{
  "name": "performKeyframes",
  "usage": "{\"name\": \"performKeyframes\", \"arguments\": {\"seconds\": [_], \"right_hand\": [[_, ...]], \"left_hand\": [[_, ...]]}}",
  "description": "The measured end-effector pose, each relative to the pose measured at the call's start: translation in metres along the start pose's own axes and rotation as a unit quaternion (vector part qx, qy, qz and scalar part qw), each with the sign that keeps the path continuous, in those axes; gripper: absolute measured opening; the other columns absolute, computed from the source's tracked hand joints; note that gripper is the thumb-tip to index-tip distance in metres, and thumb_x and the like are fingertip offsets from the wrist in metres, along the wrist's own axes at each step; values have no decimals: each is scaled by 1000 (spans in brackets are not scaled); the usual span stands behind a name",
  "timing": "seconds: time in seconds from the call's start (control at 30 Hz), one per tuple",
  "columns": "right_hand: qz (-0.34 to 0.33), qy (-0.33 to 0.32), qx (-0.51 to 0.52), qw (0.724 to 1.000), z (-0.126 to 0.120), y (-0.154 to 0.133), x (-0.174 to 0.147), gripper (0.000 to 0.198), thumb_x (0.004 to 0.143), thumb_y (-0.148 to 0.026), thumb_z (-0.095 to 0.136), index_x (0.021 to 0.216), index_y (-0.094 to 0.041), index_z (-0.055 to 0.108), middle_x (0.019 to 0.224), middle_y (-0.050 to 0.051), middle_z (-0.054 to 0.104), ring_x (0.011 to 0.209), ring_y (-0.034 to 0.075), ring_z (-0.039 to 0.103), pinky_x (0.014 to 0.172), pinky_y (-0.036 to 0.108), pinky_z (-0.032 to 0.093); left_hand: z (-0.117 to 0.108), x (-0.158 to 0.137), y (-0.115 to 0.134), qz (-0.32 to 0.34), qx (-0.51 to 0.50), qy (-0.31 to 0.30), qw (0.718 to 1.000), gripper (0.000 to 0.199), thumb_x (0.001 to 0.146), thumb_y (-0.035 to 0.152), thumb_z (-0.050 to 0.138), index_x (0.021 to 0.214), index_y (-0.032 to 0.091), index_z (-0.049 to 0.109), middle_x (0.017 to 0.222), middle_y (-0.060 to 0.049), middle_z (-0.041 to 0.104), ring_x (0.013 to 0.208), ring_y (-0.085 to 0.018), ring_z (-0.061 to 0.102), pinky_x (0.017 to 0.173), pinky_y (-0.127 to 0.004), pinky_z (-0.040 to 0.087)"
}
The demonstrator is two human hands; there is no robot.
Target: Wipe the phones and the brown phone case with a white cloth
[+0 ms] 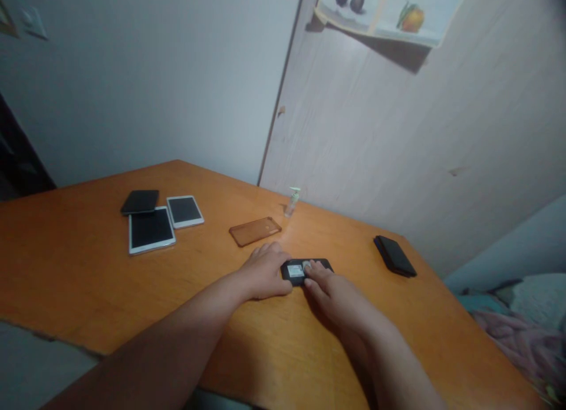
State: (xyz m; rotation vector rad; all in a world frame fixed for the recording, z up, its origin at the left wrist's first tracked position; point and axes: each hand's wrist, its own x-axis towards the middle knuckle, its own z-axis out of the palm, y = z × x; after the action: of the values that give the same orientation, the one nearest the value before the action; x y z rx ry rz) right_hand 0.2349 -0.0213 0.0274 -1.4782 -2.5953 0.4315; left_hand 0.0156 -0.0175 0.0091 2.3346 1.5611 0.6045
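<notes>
A black, phone-like device [287, 275] with a white label lies flat on the table in front of me. My left hand [264, 271] grips its left end, thumb at the near corner and fingers at the far one. Fingers of my right hand [325, 281] are drawn together on the device's upper face, covering much of its right half. Under those fingertips shows a small pale, roundish thing [306, 265], too blurred to name. Just beyond my left hand lies a translucent brown phone case [255, 231]. Behind that stands a small clear pump bottle [291, 204].
On the left of the wooden table [212, 180], a white tablet [151, 230], a smaller white tablet [185, 211] and a black case [140, 201] lie close together. A black wallet-like case [395, 256] is near the right edge. Walls rise behind the table.
</notes>
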Motion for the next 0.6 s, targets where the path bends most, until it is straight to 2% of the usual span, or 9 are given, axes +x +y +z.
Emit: {"name": "performKeyframes", "arguments": {"seconds": [0.13, 0.33, 0.5, 0.6], "right_hand": [[-2, 6, -29, 1000, 4, -8, 10, 56, 101, -41, 37, 149, -12, 44, 156, 12, 37, 145, 26, 33, 120, 43, 27], [-10, -34, 20, 999, -8, -3, -10, 51, 100, -44, 38, 141, -19, 55, 149, 9, 47, 140, 24, 42, 118, 44, 32], [14, 2, -8, 1000, 3, 4, 7, 54, 100, -38, 39, 148, -13, 46, 155, 12, 38, 145, 25, 33, 119, 44, 30], [29, 3, -26, 999, 0, 6, 4, 56, 99, -36, 40, 148, -10, 44, 155, 15, 37, 145, 27, 33, 118, 44, 31]], "left_hand": [[-1, 0, 0, 3, -6, -4, 1000, 39, 69, 40, 66, 106, 28, 69, 100, -6, 58, 98, -29, 57, 84, -38, 48], [0, 0, -2, 1, 1, 2, 1000, 48, 66, 42, 69, 111, 27, 68, 104, -6, 58, 100, -30, 56, 87, -39, 48], [-2, 0, 0, -2, 2, -7, 1000, 46, 67, 41, 68, 111, 27, 68, 103, -7, 58, 100, -30, 56, 86, -39, 48], [-2, 0, 0, 0, 0, -8, 1000, 45, 67, 41, 69, 110, 28, 69, 103, -6, 58, 101, -29, 56, 87, -39, 48]]}}
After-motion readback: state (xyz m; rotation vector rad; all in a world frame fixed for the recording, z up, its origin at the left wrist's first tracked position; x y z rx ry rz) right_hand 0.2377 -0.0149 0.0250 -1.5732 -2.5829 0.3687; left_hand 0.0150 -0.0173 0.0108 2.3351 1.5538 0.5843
